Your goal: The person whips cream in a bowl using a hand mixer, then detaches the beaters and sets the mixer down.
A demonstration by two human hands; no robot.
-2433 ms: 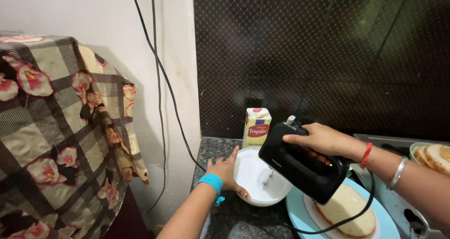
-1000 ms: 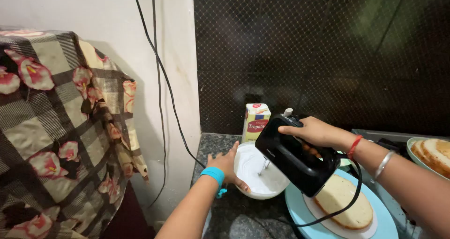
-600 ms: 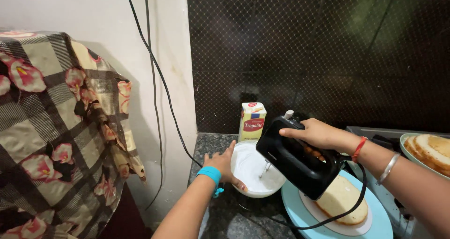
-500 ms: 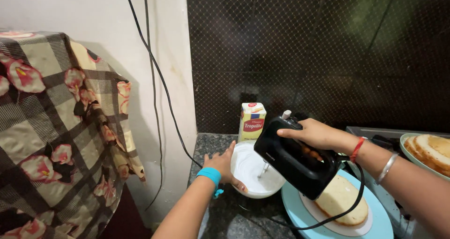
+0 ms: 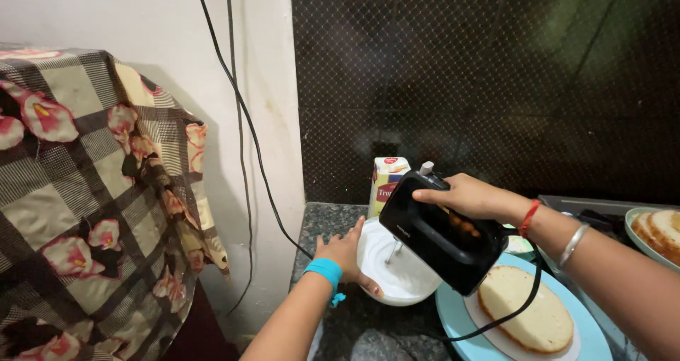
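Note:
My right hand (image 5: pixel 471 196) grips the handle of a black electric hand mixer (image 5: pixel 440 232), held tilted over a white bowl (image 5: pixel 406 284). The mixer's metal beaters dip into white cream inside the bowl. My left hand (image 5: pixel 343 252), with a blue band on its wrist, rests against the bowl's left rim and holds it steady. The bowl stands on a dark speckled stone counter (image 5: pixel 368 327).
A round sponge cake layer (image 5: pixel 528 314) lies on a light blue plate (image 5: pixel 457 323) right of the bowl. A small carton (image 5: pixel 386 180) stands behind the bowl. More cake slices (image 5: pixel 657 230) sit on a plate at far right. Cables (image 5: pixel 244 120) hang down the wall; a checked floral cloth (image 5: pixel 78 198) covers something on the left.
The mixer and my right hand have shifted slightly left and tilted over the bowl. My left hand has stayed on the bowl's rim.

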